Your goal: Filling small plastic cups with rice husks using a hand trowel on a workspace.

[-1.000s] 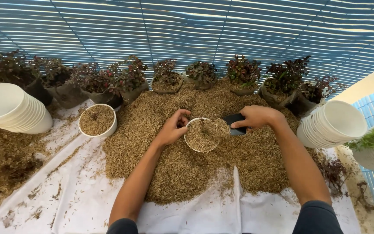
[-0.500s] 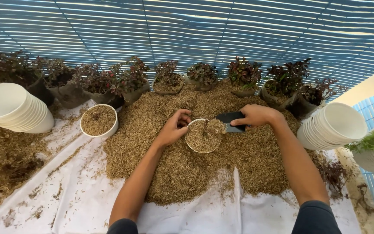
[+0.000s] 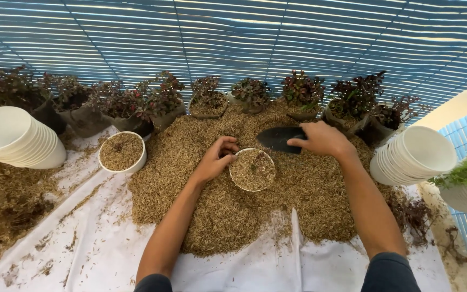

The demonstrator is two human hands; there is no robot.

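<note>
Gripping the rim of the white pot with your left hand, you are steadying it where it is sitting sunk in the middle of the rice-husk heap. Your fingers are curling narrow over its 9 o'clock edge. Your right hand is closing around the handle of the black trowel, which is now hanging just beyond the pot at about 1 o'clock, blade pointing left. Half a second ago that blade was lying right against the pot's far rim, so it is lifting clear. The pot is showing husk up to its rim, so I am judging this fill as close to done.

A second filled white pot is sitting at 9 o'clock, near the heap's edge on the white sheet. A stack of empty white pots is lying on its side further out at 9 o'clock, and another stack of pots is lying at 3 o'clock. Red-leaved potted plants are lining the far side from 10 to 2 o'clock.
</note>
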